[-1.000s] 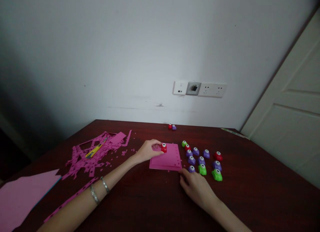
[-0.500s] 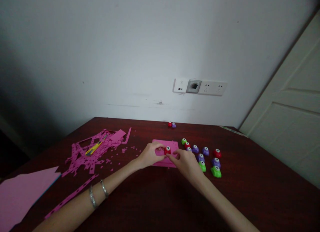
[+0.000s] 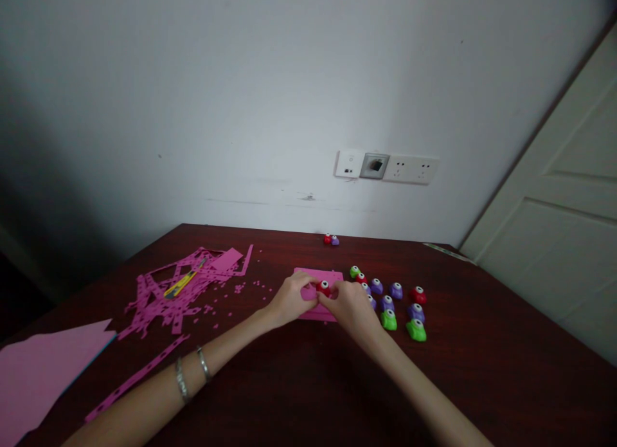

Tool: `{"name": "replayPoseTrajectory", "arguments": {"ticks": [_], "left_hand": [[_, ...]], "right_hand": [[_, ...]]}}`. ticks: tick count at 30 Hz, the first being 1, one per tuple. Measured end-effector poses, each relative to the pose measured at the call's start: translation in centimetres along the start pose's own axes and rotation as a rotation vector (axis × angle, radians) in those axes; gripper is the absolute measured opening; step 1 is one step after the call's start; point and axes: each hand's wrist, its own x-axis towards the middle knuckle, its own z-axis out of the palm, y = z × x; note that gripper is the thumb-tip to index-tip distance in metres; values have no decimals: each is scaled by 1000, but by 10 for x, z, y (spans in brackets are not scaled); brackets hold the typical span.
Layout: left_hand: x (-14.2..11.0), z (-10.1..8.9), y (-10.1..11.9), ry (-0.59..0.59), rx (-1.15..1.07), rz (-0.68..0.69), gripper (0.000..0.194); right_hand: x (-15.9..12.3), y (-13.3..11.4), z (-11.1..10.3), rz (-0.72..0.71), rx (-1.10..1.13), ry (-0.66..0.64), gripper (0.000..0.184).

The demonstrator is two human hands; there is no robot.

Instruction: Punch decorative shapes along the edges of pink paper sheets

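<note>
A small red craft punch (image 3: 323, 287) with a round white button is pinched between my two hands over the stack of pink paper (image 3: 321, 315). My left hand (image 3: 292, 299) grips its left side, fingers closed. From the right, my right hand (image 3: 351, 305) closes thumb and fingers on its other side. Whether a paper edge sits in the punch's slot is hidden by my fingers. Just right of my right hand stand more punches, among them a purple punch (image 3: 387, 303) and a green punch (image 3: 389, 319).
Pink punched scraps (image 3: 159, 305) lie heaped on the left with a yellow utility knife (image 3: 184, 283) on top. Large pink sheets (image 3: 48, 376) are at the near left. A red punch (image 3: 418, 295) stands farther right; two small punches (image 3: 331, 240) sit by the wall.
My right hand has shifted slightly left and up, closer around the red punch. The punch has turned a little, and another purple punch shows beside my hand.
</note>
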Motion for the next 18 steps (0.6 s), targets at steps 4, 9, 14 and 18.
{"name": "replayPoseTrajectory", "arguments": {"ticks": [4, 9, 14, 18], "left_hand": [[2, 0, 1, -32, 15, 24, 25], [19, -25, -4, -162, 110, 36, 25], [39, -45, -44, -257, 243, -92, 17], [49, -41, -78, -281, 282, -137, 20]], "right_hand": [[1, 1, -1, 10, -16, 9, 27], [-2, 6, -15, 71, 36, 29, 22], [-16, 14, -25, 169, 147, 25, 20], [-30, 17, -22, 217, 248, 21, 15]]}}
